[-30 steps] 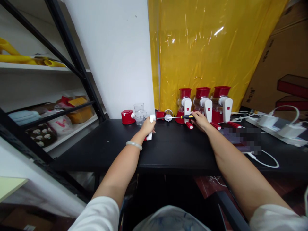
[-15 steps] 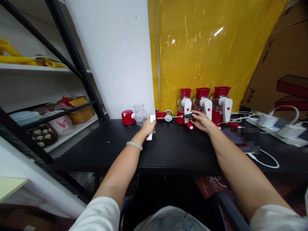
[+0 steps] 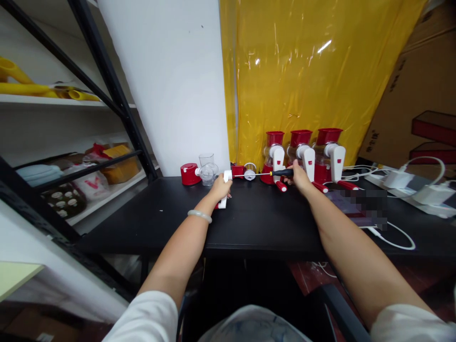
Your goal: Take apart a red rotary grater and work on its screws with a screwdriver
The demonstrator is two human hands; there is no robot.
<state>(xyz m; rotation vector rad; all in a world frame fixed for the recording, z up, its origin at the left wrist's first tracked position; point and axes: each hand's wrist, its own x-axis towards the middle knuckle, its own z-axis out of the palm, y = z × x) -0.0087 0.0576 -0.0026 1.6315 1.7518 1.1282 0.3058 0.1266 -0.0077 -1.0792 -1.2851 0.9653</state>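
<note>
My left hand point(image 3: 220, 188) is closed round a white crank handle point(image 3: 224, 190) at the far side of the black table point(image 3: 256, 218). My right hand point(image 3: 298, 177) grips the black-and-yellow handle of a screwdriver point(image 3: 265, 174). The thin shaft lies level and points left, with its tip at the top of the white handle. A small red part point(image 3: 237, 169) and a metal ring point(image 3: 250, 172) sit just behind the shaft. A clear plastic body point(image 3: 207, 170) and a red cap point(image 3: 188, 174) lie left of my left hand.
Three red-and-white hand grinders point(image 3: 302, 154) stand in a row against yellow plastic sheeting point(image 3: 306, 71). White chargers and cables point(image 3: 409, 187) lie at the right. Metal shelving point(image 3: 71, 161) with bags stands at the left, cardboard boxes point(image 3: 420, 95) at the right.
My right hand has turned on the screwdriver and risen slightly, its fingers now wrapped tighter round the handle. My left hand has stayed on the white handle.
</note>
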